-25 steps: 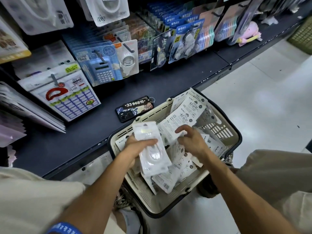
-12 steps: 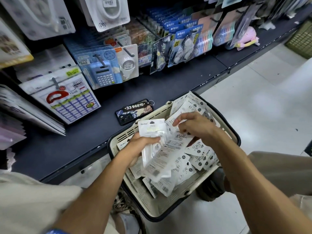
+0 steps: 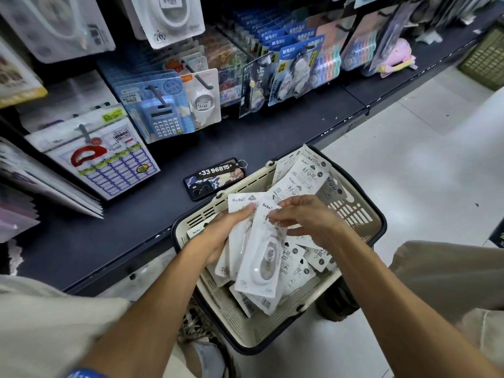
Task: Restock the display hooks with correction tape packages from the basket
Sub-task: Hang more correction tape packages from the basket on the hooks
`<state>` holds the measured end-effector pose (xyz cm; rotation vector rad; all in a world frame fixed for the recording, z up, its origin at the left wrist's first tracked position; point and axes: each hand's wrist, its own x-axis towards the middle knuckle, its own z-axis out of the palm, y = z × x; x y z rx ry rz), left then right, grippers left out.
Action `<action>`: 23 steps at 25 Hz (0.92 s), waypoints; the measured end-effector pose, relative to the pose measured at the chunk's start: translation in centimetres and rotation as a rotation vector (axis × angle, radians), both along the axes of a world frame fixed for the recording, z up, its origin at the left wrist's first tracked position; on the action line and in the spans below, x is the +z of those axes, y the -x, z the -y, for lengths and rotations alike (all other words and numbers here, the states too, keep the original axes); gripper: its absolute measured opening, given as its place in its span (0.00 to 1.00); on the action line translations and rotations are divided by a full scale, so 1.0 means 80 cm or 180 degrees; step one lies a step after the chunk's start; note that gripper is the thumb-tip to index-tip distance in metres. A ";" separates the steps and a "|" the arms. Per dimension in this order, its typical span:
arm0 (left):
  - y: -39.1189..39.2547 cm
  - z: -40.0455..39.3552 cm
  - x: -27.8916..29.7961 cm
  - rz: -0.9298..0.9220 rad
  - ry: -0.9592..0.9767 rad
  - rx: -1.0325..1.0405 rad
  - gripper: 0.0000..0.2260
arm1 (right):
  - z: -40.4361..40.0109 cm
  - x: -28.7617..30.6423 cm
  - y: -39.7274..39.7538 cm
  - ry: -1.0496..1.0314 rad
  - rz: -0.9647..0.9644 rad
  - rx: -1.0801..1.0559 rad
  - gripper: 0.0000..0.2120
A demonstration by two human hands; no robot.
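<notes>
A cream basket (image 3: 246, 327) with a dark rim stands on the floor against the shelf, filled with several white correction tape packages (image 3: 302, 181). Over it, my left hand (image 3: 223, 236) grips a small stack of packages (image 3: 259, 263) from the left side, thumb across the top edge. My right hand (image 3: 302, 216) pinches the upper part of the front package of that stack. Display hooks (image 3: 203, 79) on the shelf back hold one white tape package (image 3: 203, 100) next to blue calculator cards (image 3: 161, 115).
A phone with a number plate tag (image 3: 215, 177) lies on the dark shelf (image 3: 114, 241) just behind the basket. Hanging stationery fills the back wall. A pink item (image 3: 398, 57) lies at the far right of the shelf. Pale floor tiles (image 3: 409, 165) extend right.
My right hand lifted a package out of the basket and brought it onto the stack in my left hand. The stack now stands more upright.
</notes>
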<state>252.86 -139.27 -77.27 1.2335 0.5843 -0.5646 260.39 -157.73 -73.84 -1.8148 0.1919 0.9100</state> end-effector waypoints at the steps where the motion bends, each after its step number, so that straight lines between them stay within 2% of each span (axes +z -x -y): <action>1: 0.000 0.002 -0.001 -0.0096 0.0053 -0.0191 0.27 | -0.006 -0.009 0.007 0.0095 0.0187 -0.0158 0.10; 2: 0.002 0.006 -0.001 -0.0185 -0.0061 -0.0498 0.29 | -0.014 -0.018 0.015 0.0227 0.0396 -0.0273 0.11; 4: 0.013 0.016 -0.011 -0.0299 -0.0500 -0.1115 0.24 | -0.024 -0.037 0.031 0.0321 0.0699 -0.0607 0.12; 5: 0.016 0.018 -0.017 -0.0331 -0.0716 -0.1189 0.22 | -0.022 -0.042 0.035 0.0231 0.0746 -0.0887 0.12; 7: 0.015 0.010 -0.025 -0.0320 -0.0969 -0.0724 0.21 | -0.011 -0.052 0.038 -0.0164 0.0414 -0.1351 0.18; 9: 0.010 0.001 -0.027 -0.0185 -0.0734 0.0131 0.23 | -0.008 -0.057 0.043 -0.0553 -0.0308 -0.0797 0.26; 11: 0.005 0.002 -0.028 -0.0070 -0.0533 0.0703 0.31 | -0.020 -0.060 0.054 -0.1045 -0.0590 -0.0144 0.25; 13: 0.005 0.009 -0.032 -0.0073 -0.0661 0.0871 0.37 | -0.028 -0.059 0.059 -0.1378 -0.0686 -0.0130 0.21; 14: 0.005 0.009 -0.034 -0.0124 -0.0734 0.0886 0.38 | -0.026 -0.058 0.059 -0.1330 -0.0768 -0.0105 0.19; 15: 0.005 0.008 -0.034 -0.0155 -0.0823 0.0866 0.37 | -0.021 -0.058 0.057 -0.0922 -0.0621 0.0107 0.18; 16: 0.005 0.006 -0.035 -0.0115 -0.1017 0.0847 0.36 | -0.012 -0.059 0.053 -0.0052 -0.0200 0.0544 0.16; 18: 0.001 -0.001 -0.034 0.0040 -0.1827 0.0656 0.36 | 0.007 -0.068 0.055 0.2135 0.0766 0.1576 0.13; 19: 0.000 -0.002 -0.032 0.0089 -0.2258 0.0482 0.36 | 0.012 -0.069 0.060 0.2777 0.0903 0.1772 0.13; 20: 0.001 -0.001 -0.031 0.0113 -0.2539 0.0320 0.35 | 0.016 -0.073 0.066 0.2990 0.0833 0.1819 0.15; 21: 0.005 0.001 -0.031 0.0111 -0.2693 0.0164 0.35 | 0.017 -0.078 0.072 0.2911 0.0708 0.1791 0.16; 23: 0.013 0.007 -0.033 0.0038 -0.2920 -0.0205 0.34 | 0.016 -0.087 0.079 0.2064 0.0549 0.1305 0.10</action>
